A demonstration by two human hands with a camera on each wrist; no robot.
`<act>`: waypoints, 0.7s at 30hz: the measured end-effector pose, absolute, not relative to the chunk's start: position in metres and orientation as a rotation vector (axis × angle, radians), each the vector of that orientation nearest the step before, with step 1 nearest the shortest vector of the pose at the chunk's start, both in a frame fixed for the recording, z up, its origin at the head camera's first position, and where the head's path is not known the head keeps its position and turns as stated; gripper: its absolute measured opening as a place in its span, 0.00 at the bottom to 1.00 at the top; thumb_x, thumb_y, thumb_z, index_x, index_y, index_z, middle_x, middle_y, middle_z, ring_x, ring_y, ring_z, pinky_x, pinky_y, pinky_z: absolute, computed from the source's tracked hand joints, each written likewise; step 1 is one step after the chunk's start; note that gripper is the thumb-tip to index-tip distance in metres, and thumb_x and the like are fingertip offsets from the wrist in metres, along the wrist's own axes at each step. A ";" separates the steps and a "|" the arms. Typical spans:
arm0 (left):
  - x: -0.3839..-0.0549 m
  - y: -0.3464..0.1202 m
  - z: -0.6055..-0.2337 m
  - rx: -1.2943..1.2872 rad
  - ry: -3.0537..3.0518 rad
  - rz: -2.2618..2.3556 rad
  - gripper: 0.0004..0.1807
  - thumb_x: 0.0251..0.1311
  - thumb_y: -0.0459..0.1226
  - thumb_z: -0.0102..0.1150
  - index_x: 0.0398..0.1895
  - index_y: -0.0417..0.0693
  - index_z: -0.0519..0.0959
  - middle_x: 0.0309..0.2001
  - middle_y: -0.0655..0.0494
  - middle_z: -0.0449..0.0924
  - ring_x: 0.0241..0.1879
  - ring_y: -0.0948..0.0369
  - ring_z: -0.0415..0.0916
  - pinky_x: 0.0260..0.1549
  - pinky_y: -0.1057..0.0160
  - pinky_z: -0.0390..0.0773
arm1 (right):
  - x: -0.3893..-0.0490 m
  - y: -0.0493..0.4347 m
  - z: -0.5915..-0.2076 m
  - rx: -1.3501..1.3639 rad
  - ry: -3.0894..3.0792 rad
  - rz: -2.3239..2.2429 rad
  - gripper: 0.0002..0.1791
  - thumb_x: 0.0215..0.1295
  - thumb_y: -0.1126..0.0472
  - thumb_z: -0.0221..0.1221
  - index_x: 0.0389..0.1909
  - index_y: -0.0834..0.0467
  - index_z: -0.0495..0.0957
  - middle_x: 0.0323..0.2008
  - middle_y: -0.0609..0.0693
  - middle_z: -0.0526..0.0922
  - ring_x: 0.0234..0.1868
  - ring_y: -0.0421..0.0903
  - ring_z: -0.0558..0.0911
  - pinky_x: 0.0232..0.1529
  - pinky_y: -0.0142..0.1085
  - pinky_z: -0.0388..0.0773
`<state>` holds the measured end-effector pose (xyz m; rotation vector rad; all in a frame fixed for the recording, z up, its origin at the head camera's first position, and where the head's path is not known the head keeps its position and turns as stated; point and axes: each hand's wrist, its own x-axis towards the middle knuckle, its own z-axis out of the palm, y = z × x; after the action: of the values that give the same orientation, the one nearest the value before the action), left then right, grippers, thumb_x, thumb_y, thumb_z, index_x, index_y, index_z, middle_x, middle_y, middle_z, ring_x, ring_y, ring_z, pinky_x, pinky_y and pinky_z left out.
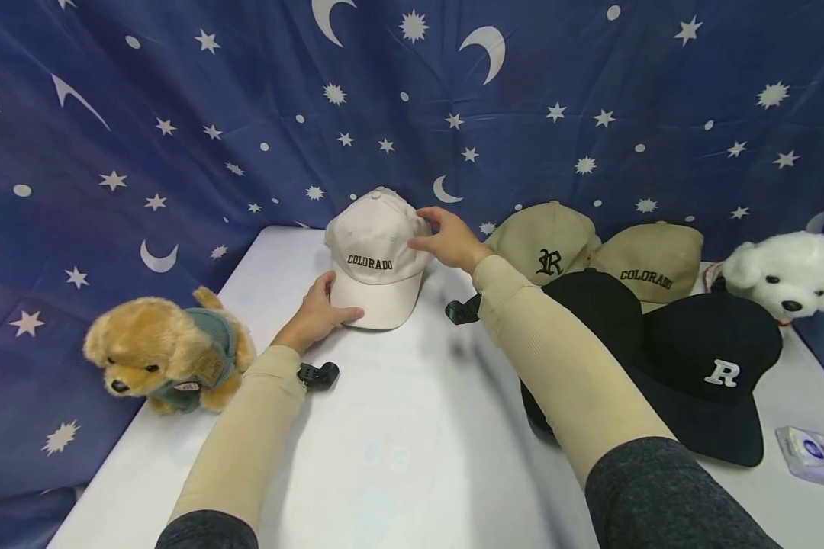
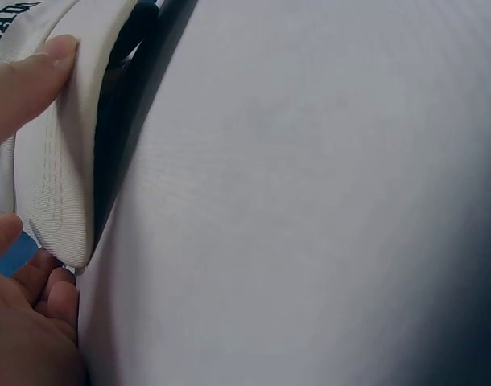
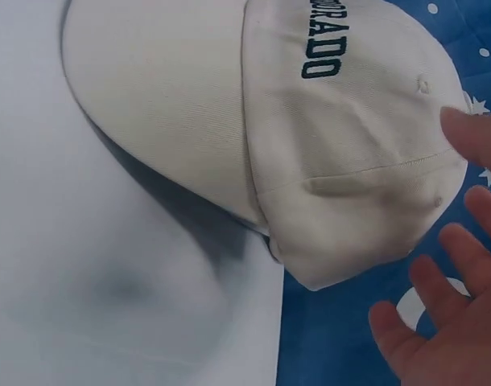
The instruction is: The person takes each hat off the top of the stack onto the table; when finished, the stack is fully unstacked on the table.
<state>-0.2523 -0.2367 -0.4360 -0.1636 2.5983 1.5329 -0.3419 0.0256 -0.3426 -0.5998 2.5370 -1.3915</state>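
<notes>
A cream baseball cap lettered COLORADO sits at the table's far edge, its brim toward me. At the brim's left side is my left hand, fingers and thumb spread apart. The thumb lies on top of the brim in the left wrist view, and the other fingers are beside the brim's corner. My right hand is at the right side of the crown, with its thumb tip against the fabric. In the right wrist view its fingers are spread and relaxed, off the cap.
On the right stand two tan caps, one with an R, one lettered COLORADO. Black caps lie in front, near a white plush dog and a small clear packet. A golden plush dog sits left. A starry blue curtain hangs behind.
</notes>
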 end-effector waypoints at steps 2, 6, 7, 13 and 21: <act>-0.252 -0.237 -0.436 -0.151 2.597 1.538 0.60 0.55 0.40 0.74 0.80 0.41 0.40 0.79 0.40 0.42 0.77 0.48 0.40 0.73 0.53 0.44 | -0.344 0.024 -0.341 -0.609 2.545 -1.372 0.38 0.64 0.57 0.65 0.73 0.58 0.63 0.74 0.54 0.62 0.74 0.53 0.60 0.70 0.42 0.60; -0.253 -0.237 -0.435 -0.137 2.596 1.541 0.60 0.55 0.40 0.74 0.80 0.40 0.40 0.79 0.40 0.42 0.77 0.49 0.40 0.73 0.53 0.44 | -0.349 0.021 -0.338 -0.644 2.550 -1.308 0.41 0.63 0.58 0.66 0.75 0.58 0.59 0.75 0.54 0.61 0.74 0.50 0.59 0.71 0.40 0.56; -0.253 -0.236 -0.435 -0.134 2.595 1.542 0.60 0.56 0.40 0.74 0.80 0.41 0.40 0.78 0.40 0.42 0.77 0.49 0.40 0.73 0.53 0.44 | -0.350 0.022 -0.337 -0.652 2.550 -1.293 0.42 0.63 0.58 0.66 0.76 0.58 0.59 0.75 0.54 0.60 0.75 0.50 0.59 0.72 0.39 0.55; -0.253 -0.236 -0.435 -0.129 2.574 1.584 0.59 0.56 0.38 0.74 0.80 0.41 0.40 0.78 0.40 0.43 0.77 0.49 0.41 0.73 0.54 0.44 | -0.354 0.020 -0.337 -0.704 2.486 -1.326 0.43 0.62 0.63 0.66 0.75 0.63 0.57 0.75 0.56 0.60 0.74 0.49 0.59 0.71 0.35 0.54; -0.251 -0.240 -0.437 -0.116 2.580 1.575 0.59 0.56 0.39 0.73 0.80 0.41 0.40 0.78 0.40 0.44 0.77 0.49 0.42 0.73 0.54 0.46 | -0.349 0.016 -0.338 -0.643 2.482 -1.492 0.40 0.63 0.64 0.64 0.74 0.60 0.60 0.58 0.65 0.73 0.58 0.55 0.74 0.59 0.45 0.71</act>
<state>-0.2512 -0.2396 -0.4373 -0.1163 2.5798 1.5747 -0.3491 0.0156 -0.3383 -0.6429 2.4819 -1.4919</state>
